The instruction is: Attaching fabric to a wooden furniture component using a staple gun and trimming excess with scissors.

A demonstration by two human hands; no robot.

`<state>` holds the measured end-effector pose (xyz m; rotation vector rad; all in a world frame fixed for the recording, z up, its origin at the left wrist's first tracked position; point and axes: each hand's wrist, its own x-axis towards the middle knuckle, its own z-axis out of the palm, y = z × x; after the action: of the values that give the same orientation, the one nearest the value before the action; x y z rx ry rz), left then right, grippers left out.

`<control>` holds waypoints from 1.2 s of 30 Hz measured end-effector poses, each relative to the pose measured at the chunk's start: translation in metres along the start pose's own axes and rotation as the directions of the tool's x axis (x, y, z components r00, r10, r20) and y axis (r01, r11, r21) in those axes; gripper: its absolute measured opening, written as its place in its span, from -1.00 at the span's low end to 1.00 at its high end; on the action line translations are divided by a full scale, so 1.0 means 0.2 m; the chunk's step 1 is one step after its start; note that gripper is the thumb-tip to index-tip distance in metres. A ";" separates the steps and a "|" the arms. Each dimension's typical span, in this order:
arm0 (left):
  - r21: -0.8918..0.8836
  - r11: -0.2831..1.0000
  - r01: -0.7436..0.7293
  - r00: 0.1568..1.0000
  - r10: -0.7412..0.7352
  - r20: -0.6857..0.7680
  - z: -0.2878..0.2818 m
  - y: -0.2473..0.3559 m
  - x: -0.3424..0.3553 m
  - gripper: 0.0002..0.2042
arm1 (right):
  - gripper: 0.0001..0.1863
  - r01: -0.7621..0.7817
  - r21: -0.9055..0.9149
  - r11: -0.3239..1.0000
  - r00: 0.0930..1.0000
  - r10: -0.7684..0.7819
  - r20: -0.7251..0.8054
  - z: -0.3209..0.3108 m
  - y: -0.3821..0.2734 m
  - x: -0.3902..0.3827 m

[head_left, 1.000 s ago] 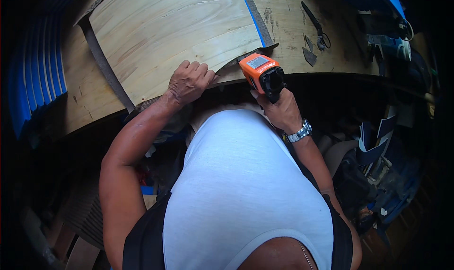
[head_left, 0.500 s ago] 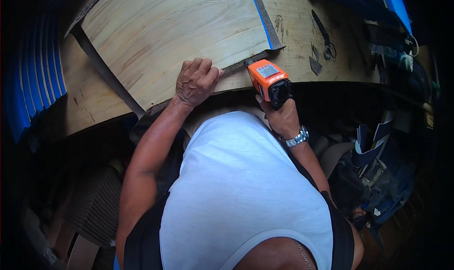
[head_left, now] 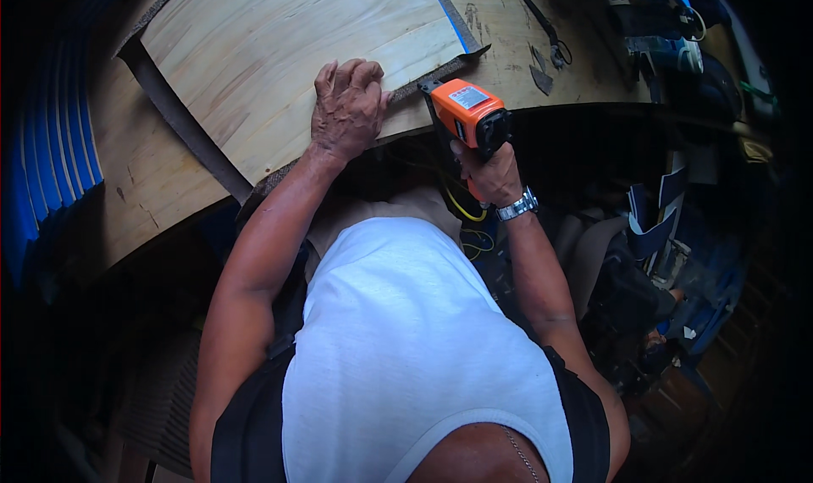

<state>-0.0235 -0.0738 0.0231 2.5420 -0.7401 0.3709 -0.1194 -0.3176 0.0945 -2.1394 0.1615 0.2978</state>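
A pale wooden panel [head_left: 254, 68] lies on the bench, with dark grey fabric [head_left: 190, 136] folded along its edges and a blue strip [head_left: 450, 17] at its right side. My left hand [head_left: 349, 110] rests on the panel's near edge. Its fingers are bent, and the thumb side presses on the grey fabric there. In my right hand [head_left: 495, 176] is an orange staple gun [head_left: 466, 102], gripped by its handle. The gun's black nose meets the fabric-covered near edge, right of my left hand. What lies directly under the nose is hidden.
Scissors [head_left: 546, 26] and a small flat metal blade [head_left: 540, 78] lie on the bench [head_left: 584, 55] to the right. Stacked blue-edged panels [head_left: 55, 136] stand at the left. A yellow hose [head_left: 461, 208] hangs below the bench edge. Dark clutter fills the lower right.
The whole view has shifted, so bench and panel sit higher and further left. My left fingers look slightly looser. More of the gun's handle and a yellow hose now show.
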 end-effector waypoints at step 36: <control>0.111 0.993 -0.027 0.995 0.016 0.102 -0.23 0.01 -0.32 -0.70 | -0.67 -0.127 -0.076 0.989 0.991 0.129 0.027 0.12 -0.20 -0.04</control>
<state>-0.0828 -0.0251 0.0390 2.6764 -0.8057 0.3012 -0.1215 -0.2755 0.1159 -2.2005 0.2741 0.4181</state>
